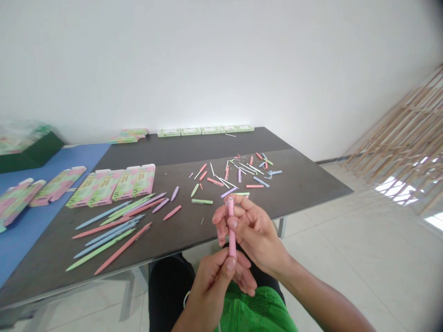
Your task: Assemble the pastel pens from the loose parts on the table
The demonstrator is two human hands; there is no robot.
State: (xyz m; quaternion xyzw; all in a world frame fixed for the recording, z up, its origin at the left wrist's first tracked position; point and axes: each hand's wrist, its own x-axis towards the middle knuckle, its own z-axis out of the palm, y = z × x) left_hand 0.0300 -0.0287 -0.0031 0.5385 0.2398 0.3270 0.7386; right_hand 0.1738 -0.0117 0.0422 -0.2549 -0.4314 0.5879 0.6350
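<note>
A pink pen barrel (pixel 232 242) is held upright between my two hands, in front of the table's near edge. My left hand (pixel 219 279) pinches its lower end between thumb and fingers. Higher up, my right hand (pixel 254 230) grips the barrel near its clear clip end, thumb against the side. Beyond my hands lie loose pen parts: a green barrel (pixel 202 201), a purple barrel (pixel 228 192), a red barrel (pixel 254 186) and several white refills (pixel 226 183). Whether a refill sits inside the pink barrel I cannot tell.
Whole pens in blue, green and red, such as a red pen (pixel 123 248), lie at the left. Printed cartons (pixel 134 182) stand behind them on the dark table (pixel 166 152). More flat boxes (pixel 210 130) line the wall. A dark green bin (pixel 38 150) sits far left.
</note>
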